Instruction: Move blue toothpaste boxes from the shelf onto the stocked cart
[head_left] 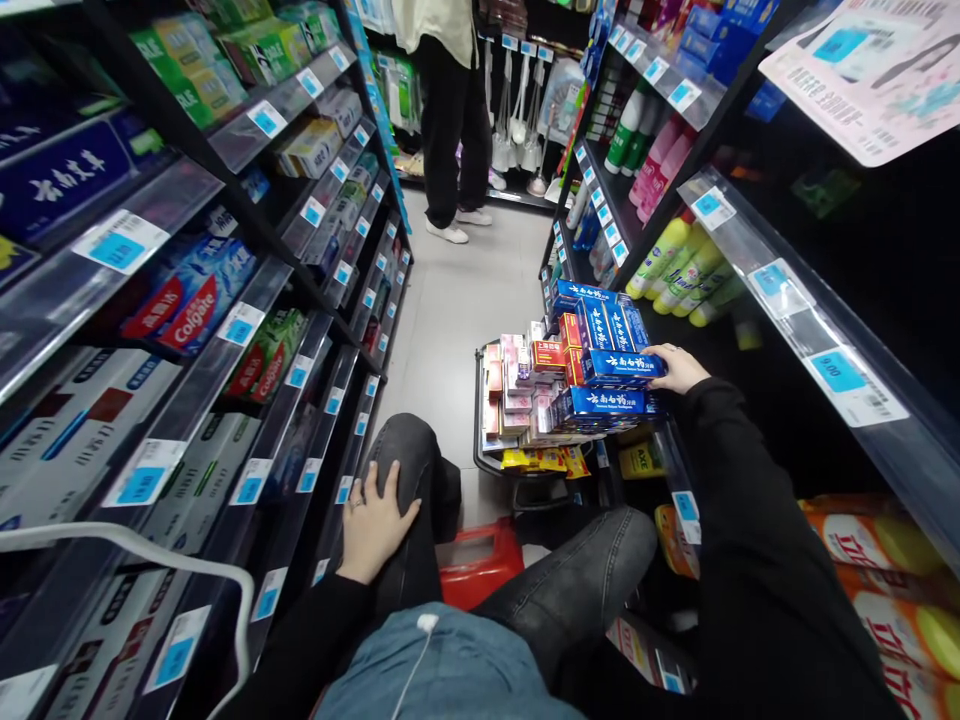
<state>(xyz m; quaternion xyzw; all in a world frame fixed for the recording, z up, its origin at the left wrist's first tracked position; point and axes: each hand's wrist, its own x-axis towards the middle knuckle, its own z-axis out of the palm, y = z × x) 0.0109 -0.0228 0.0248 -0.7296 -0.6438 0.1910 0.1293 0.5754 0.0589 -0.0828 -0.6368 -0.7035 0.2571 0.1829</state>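
My left hand [376,520] rests flat on my left knee, fingers spread, holding nothing. At the right end of a blue toothpaste box [619,366], my right hand [679,368] has its fingers closed on the edge, with the thumb side partly hidden. That box lies across a stack in a dark-rimmed basket [480,440]. Another blue toothpaste box [600,402] lies just below it, and more stand upright behind. Red boxes [548,355] and pale pink boxes [515,385] fill the basket's left side. Yellow packets [534,460] lie along its near edge.
Shelves of toothpaste [202,300] line the left side. To the right, shelves hold yellow bottles [667,255] and orange packs [877,540]. A red plastic stool or basket [480,565] sits between my legs. Another person [454,120] stands at the aisle's far end. A white cable [150,550] loops at lower left.
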